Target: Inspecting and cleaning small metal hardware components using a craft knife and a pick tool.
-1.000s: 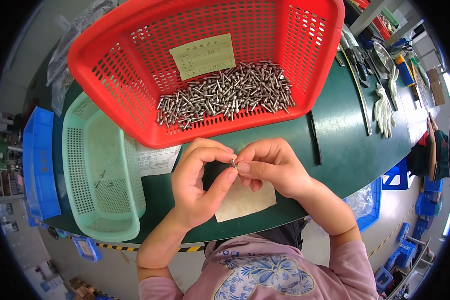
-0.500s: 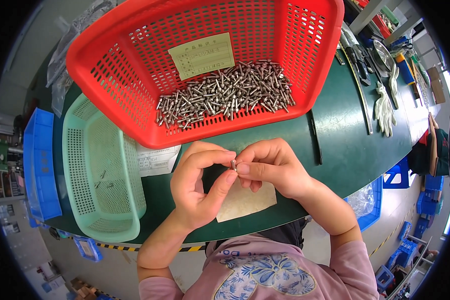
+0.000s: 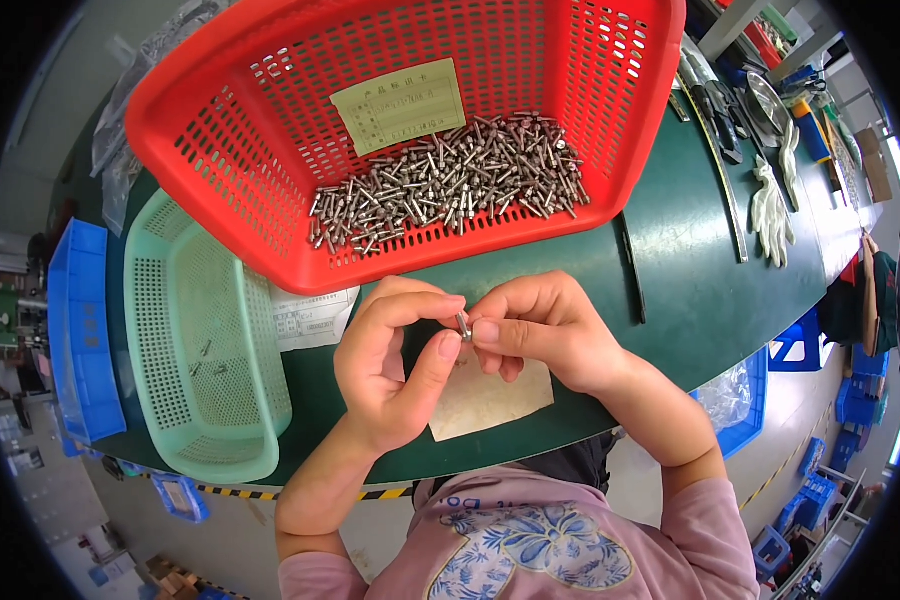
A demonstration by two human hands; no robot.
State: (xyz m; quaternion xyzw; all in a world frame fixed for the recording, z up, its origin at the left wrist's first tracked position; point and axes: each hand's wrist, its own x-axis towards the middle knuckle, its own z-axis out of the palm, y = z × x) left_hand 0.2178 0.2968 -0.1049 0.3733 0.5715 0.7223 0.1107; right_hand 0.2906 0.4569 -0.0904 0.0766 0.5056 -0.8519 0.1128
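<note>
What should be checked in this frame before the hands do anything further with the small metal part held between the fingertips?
1. Small silver metal pin pinched between both hands: ok, the left hand and right hand meet on it.
2. Pin seated correctly or complete: cannot tell, too small.
3. Supply in the red perforated plastic basket: ok, a heap of metal pins lies inside.
4. Pale green perforated plastic basket within reach: ok, beside the left hand, a few small pieces inside.
5. Beige paper sheet under the hands: ok, flat on the dark green table.
</note>
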